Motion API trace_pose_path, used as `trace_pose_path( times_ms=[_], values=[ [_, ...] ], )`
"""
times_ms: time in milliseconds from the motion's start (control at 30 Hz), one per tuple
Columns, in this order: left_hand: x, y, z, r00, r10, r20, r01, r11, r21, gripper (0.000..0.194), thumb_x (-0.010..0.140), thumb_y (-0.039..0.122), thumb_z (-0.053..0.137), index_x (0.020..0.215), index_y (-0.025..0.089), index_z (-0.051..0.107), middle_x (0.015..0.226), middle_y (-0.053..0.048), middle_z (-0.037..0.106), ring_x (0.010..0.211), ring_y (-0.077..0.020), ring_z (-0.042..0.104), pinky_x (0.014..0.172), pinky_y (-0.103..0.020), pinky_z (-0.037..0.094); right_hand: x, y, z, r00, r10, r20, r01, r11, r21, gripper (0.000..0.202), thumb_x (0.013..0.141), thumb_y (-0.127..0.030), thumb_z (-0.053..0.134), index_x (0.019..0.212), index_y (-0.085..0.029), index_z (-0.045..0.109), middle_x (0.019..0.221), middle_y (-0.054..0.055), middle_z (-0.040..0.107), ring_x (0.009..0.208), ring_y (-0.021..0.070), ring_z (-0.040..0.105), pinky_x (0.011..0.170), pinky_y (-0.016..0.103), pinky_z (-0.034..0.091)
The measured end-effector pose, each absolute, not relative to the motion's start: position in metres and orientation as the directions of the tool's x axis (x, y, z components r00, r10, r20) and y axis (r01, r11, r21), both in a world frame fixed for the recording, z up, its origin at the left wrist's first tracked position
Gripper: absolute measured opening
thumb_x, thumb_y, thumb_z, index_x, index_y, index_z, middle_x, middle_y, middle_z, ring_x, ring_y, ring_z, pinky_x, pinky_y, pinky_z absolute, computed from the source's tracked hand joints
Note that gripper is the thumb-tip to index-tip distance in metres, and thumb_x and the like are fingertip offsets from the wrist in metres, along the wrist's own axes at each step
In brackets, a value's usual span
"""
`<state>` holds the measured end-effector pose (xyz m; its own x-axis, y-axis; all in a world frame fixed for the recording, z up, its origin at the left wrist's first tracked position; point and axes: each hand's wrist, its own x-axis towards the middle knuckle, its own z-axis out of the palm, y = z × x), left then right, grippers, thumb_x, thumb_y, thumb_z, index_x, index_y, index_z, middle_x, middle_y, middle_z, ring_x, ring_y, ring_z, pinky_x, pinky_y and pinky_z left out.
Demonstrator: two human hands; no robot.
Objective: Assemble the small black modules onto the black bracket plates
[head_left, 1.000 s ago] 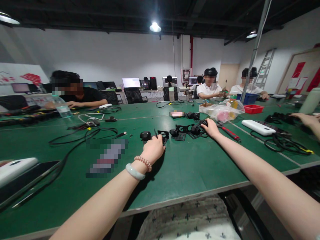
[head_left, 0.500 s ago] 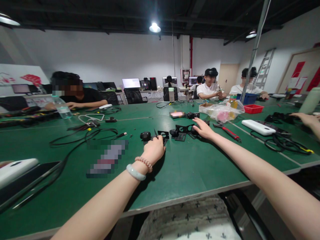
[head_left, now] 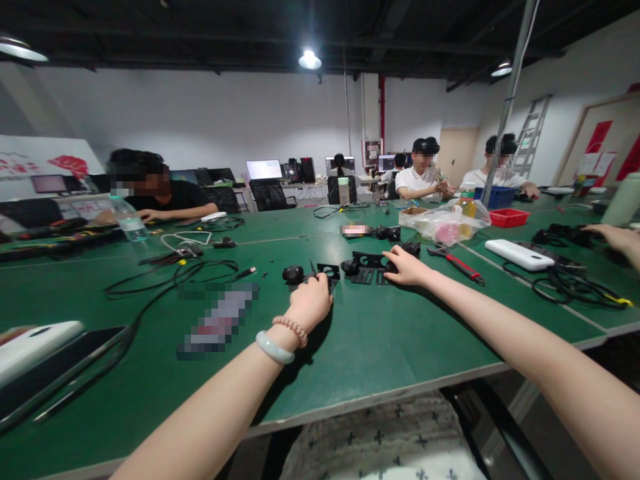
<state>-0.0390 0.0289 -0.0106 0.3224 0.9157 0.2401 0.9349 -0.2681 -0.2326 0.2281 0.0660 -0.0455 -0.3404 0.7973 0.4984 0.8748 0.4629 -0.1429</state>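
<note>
- The left hand (head_left: 311, 299) is placed on the green table (head_left: 380, 340), with its fingers bent down upon the left black bracket (head_left: 329, 271). Its fingertips are hidden behind the hand itself, so I cannot tell if they pinch the bracket or only press it.
- At ten o'clock from this hand, just beside it, lies a black round piece (head_left: 293, 274).
- The right hand (head_left: 404, 268) is found near two o'clock from the left hand. It has a dark knob (head_left: 391, 267) between thumb and fingers, at the right end of the middle black bracket (head_left: 370, 260).
- This middle bracket stands between the two hands, and a small black fitting (head_left: 351, 267) is at its nine o'clock side.
- At one o'clock from the right hand, near to it, there is a black coil-like part (head_left: 411, 249).
- The red-handled tool (head_left: 463, 268) lies at three o'clock from the right hand, and the white device (head_left: 519, 255) is farther in the same direction.
- At eight o'clock from the left hand, the blurred flat object (head_left: 220, 320) rests on the table; black cables (head_left: 170, 287) spread toward nine o'clock.
- At one o'clock from the right hand, well apart, is the clear plastic bag (head_left: 447, 228), with the red basket (head_left: 509, 218) beside it.
</note>
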Motion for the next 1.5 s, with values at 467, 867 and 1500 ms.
trace_pose_path(
  times_ms=[467,867,1500],
  values=[
    [-0.034,0.020,-0.007,0.393,0.831,0.394,0.917,-0.322,-0.236,0.050,0.074,0.033,0.048,0.118,0.016,0.033,0.105,-0.016,0.044,0.102,-0.0316,0.038,0.080,-0.043,0.035,0.199,0.010,-0.021,-0.449,0.811,0.374,0.843,0.523,-0.122,0.051,0.070,-0.032,0.053,0.117,-0.015,0.043,0.097,0.010,0.050,0.084,0.0185,0.053,0.075,0.027,0.039],
    [-0.001,-0.009,-0.004,0.813,0.448,0.373,0.498,-0.866,-0.046,0.043,0.072,0.031,0.053,0.110,0.016,0.040,0.109,-0.010,0.047,0.102,-0.0218,0.044,0.090,-0.037,0.036,0.165,-0.012,-0.023,-0.335,0.821,0.462,0.771,0.521,-0.367,0.022,0.073,-0.022,0.047,0.093,-0.018,0.055,0.087,0.005,0.060,0.081,0.0163,0.053,0.070,0.024,0.037],
    [-0.002,-0.012,-0.004,0.753,0.558,0.348,0.535,-0.828,0.168,0.031,0.065,0.030,0.058,0.091,0.018,0.047,0.093,-0.004,0.051,0.081,-0.0171,0.052,0.070,-0.027,0.044,0.152,-0.013,-0.032,-0.231,0.889,0.395,0.558,0.454,-0.694,0.017,0.076,-0.026,0.045,0.089,-0.018,0.052,0.064,-0.002,0.056,0.048,0.0082,0.050,0.046,0.019,0.038]
  ],
)
